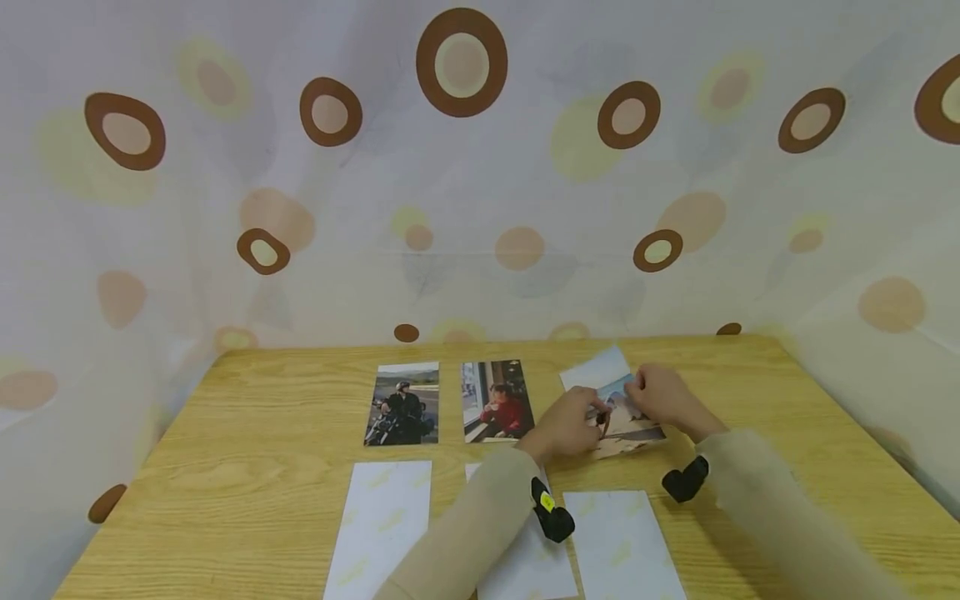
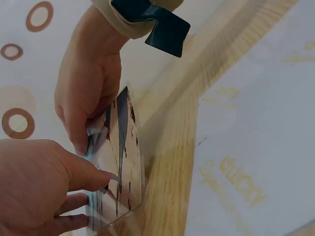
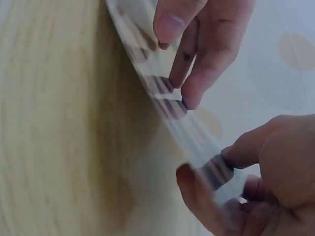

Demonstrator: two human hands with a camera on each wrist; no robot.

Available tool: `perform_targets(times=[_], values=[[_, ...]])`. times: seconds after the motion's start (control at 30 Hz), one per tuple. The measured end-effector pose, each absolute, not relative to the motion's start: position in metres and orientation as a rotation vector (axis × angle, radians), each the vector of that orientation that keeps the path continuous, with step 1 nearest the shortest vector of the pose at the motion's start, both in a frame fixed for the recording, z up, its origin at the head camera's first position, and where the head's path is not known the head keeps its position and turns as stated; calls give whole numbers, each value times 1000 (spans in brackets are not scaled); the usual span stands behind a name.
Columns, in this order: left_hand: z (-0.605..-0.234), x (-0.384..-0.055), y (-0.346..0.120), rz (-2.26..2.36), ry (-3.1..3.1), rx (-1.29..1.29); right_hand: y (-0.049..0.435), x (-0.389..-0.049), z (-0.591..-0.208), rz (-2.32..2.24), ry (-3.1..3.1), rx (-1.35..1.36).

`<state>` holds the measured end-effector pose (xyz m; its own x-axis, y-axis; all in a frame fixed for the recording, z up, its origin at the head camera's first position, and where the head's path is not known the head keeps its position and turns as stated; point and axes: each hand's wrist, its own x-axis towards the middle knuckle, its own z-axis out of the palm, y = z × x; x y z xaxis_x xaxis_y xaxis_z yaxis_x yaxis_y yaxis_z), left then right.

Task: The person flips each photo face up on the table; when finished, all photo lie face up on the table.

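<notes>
Both hands hold a glossy beach photo (image 1: pixel 628 427) at the right of the table, tilted up off the wood. My left hand (image 1: pixel 567 423) grips its left side, the thumb lying on the picture face in the left wrist view. At its right upper edge, my right hand (image 1: pixel 667 397) pinches the sheet between thumb and fingers. A clear, shiny margin (image 2: pixel 141 167) runs along the photo's edge. In the right wrist view the sheet (image 3: pixel 170 108) appears bent and nearly edge-on, with the right hand (image 3: pixel 285 167) low and the left hand (image 3: pixel 216 44) above.
Left of the hands lie a motorcycle photo (image 1: pixel 405 408) and a photo of a person in red (image 1: pixel 510 412). Nearer the front are three white sheets, the left one (image 1: pixel 382 517), a middle one (image 1: pixel 525 558) partly under the left sleeve, and the right one (image 1: pixel 622 542). A patterned cloth (image 1: pixel 465 183) encloses the table.
</notes>
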<state>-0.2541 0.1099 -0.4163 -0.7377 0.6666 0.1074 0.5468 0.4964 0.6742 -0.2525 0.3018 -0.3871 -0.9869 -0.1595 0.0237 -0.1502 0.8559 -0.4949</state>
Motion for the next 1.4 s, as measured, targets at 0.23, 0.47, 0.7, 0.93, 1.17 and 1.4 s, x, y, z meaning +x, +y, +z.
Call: perform_targets(times=[0.23, 0.47, 0.7, 0.93, 1.17, 1.4], values=[[-419, -250, 114, 733, 2793, 989, 310, -259, -403, -686, 3026, -267], [-423, -251, 115, 610, 2773, 883, 312, -267, -411, -669, 3014, -233], [-417, -255, 111, 536, 2706, 889, 310, -276, -414, -753, 3031, -158], [-421, -258, 107, 500, 2737, 916, 307, -275, -416, -803, 3013, -103], [-421, -262, 93, 766, 2762, 969, 303, -274, -417, -805, 3060, -33], [-399, -261, 40, 969, 2718, 1023, 281, -261, -411, -888, 3094, -167]])
